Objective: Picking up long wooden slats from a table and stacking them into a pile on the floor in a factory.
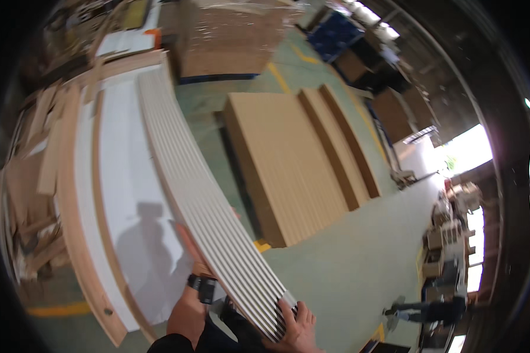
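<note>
A long, pale fluted panel [209,194] with narrow ribs along its length runs from the upper left down to the lower middle. My left hand [195,250], with a dark device strapped to its wrist, grips the panel's left edge from beneath, and most of its fingers are hidden under it. At the near end, my right hand [297,328] is closed around the corner, fingertips on the ribbed face. Left of the panel lies a white sheet [126,153], with my shadow falling on it. Wooden strips [70,176] lie along this sheet.
Brown cardboard boxes [285,165] stand on the green floor to the right. A wrapped stack [229,41] is at the far side. Wood offcuts [32,206] pile up at the left. A person [433,312] is at the lower right.
</note>
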Available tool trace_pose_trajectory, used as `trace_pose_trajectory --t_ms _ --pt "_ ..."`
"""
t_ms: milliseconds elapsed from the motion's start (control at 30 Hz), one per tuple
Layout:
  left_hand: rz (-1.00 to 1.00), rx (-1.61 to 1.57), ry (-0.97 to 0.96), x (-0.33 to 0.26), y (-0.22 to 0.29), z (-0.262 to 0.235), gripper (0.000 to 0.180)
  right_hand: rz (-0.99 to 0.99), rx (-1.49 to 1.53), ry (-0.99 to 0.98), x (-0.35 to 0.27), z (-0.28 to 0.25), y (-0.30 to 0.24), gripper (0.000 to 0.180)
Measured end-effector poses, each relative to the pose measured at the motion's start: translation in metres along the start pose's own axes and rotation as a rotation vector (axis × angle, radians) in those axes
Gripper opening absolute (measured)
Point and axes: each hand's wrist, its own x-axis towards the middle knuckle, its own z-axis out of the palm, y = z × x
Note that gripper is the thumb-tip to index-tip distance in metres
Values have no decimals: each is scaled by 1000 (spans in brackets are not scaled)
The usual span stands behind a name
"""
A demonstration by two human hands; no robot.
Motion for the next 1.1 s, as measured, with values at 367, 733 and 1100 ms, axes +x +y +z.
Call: trace_pose_trajectory --t_ms 367,733,1100 --pt "293 433 534 -5 -134 24 59 76 485 -351 -46 6 239 112" --pt "125 551 591 84 -471 -18 77 -60 954 -334 9 19 597 104" --pt "-221 595 653 278 -680 -149 65 -24 1132 -191 169 47 811 111"
